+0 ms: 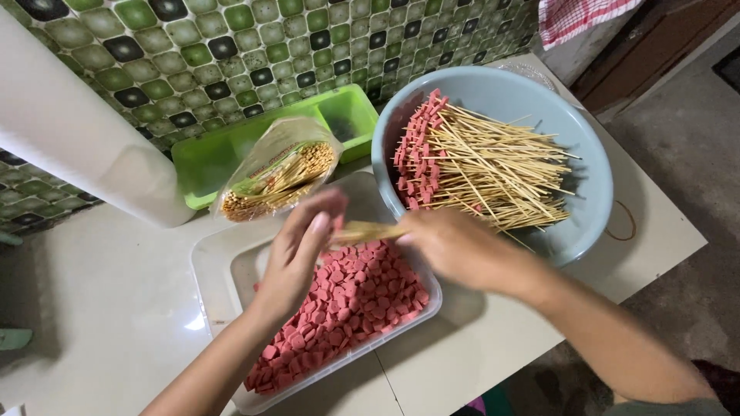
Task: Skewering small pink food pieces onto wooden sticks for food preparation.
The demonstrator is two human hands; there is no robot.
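A pale table [100, 308] holds a big blue bowl [586, 177] full of thin wooden sticks, each with pink bits on one end (a big messy pile). Next is a white tray [220, 262] of small pink sausage pieces [347, 308], flat and round. Behind it sit a green tub [208, 158] and a clear bag of bare sticks [281, 173]. The right hand [455, 246] is closed around a little bunch of sticks [366, 231] over the tray. The left hand [297, 258] is half open, fingers near the stick tips.
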